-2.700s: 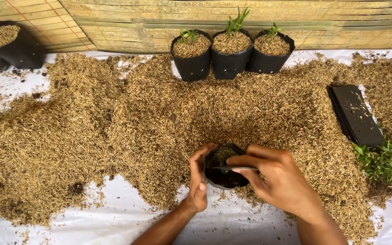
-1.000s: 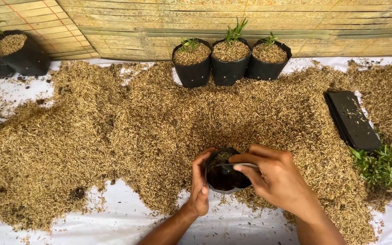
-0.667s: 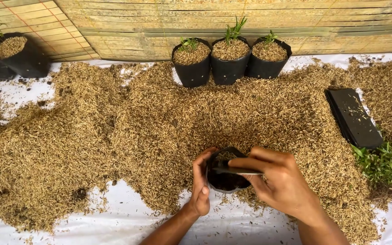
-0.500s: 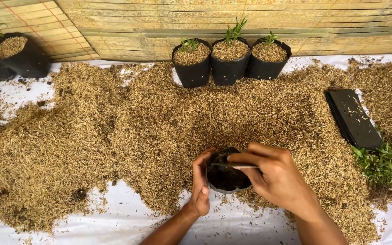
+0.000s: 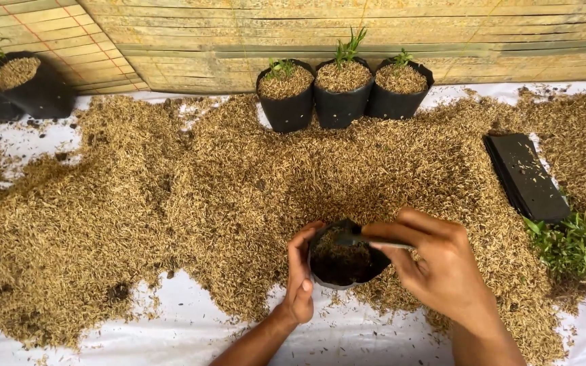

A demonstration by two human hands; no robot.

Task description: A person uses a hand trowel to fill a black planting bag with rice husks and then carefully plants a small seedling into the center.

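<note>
Most of the white sheet lies under a wide, loose spread of tan husk mix, which reaches from the bamboo wall at the top down to the bare sheet near the bottom edge. Three filled black grow bags stand side by side against that wall, each with a small green shoot, and two more filled bags sit at the far upper left. A flat stack of empty black bags lies on the husks at right, with a clump of green seedlings just below it. Near the lower middle, a small black bag sits upright on the husks, part filled with dark soil. The left hand cups its left side, fingers curved against the wall and thumb along the rim. The right hand is curled over the right side of the rim, pinching a thin dark tool between thumb and fingers, its tip over the soil.
</note>
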